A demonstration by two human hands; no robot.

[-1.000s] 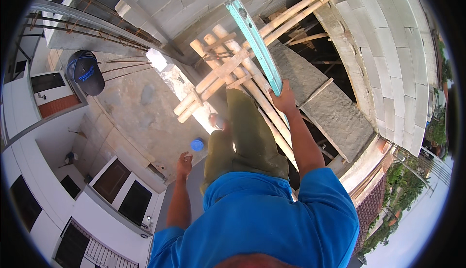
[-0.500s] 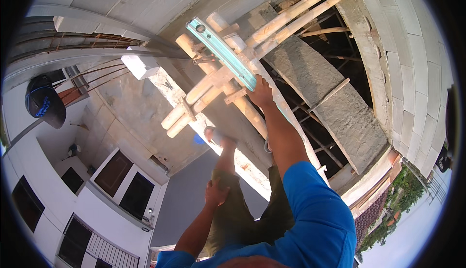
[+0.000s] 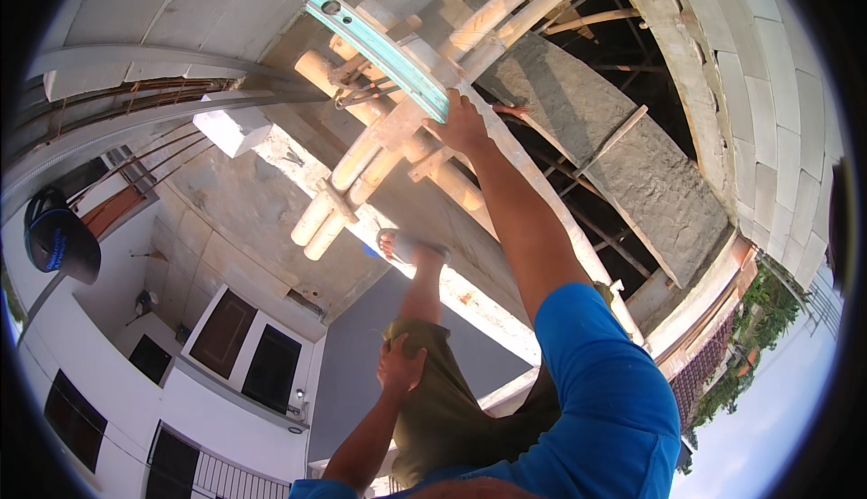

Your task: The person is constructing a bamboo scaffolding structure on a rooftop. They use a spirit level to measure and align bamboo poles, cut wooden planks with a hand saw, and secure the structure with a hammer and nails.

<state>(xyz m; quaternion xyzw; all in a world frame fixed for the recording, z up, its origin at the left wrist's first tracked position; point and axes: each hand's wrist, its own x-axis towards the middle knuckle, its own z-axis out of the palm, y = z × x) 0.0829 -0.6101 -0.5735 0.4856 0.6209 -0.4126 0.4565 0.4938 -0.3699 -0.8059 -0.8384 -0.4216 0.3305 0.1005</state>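
A turquoise spirit level with a round vial near its far end lies along a pale board beside crossed bamboo poles. My right hand is closed round the near end of the level, the arm stretched forward. On my bent left knee rests my left hand, fingers spread over the trouser cloth with nothing held. Beyond my right hand, another person's hand shows at the edge of the dark opening; the rest of that person is hidden.
My sandalled foot stands on a narrow wall top. At right, a rough concrete slab borders dark gaps with poles below. Grey block walls rise around. A white block, rebar and a dark cap are at left.
The view has shifted, so my right hand and the level appear farther up and left. My left hand stays on the knee. The other person's hand has come into sight by the opening.
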